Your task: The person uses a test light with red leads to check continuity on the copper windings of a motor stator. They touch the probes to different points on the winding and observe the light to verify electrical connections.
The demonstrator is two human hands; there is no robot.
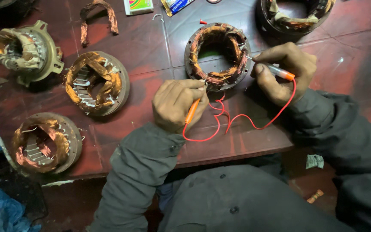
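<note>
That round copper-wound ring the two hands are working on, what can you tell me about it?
The motor stator is a grey metal ring wound with copper-coloured coils, some wrapped in pale tape, its centre hollow. It lies flat on the reddish table. The left hand puts an orange probe to its near edge; the right hand puts another probe to its right rim. Red leads trail from both.

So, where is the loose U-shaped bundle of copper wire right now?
In the head view, the U-shaped copper bundle lies at the table's far left, beyond the stator with copper windings and left of a small green packet.
</note>
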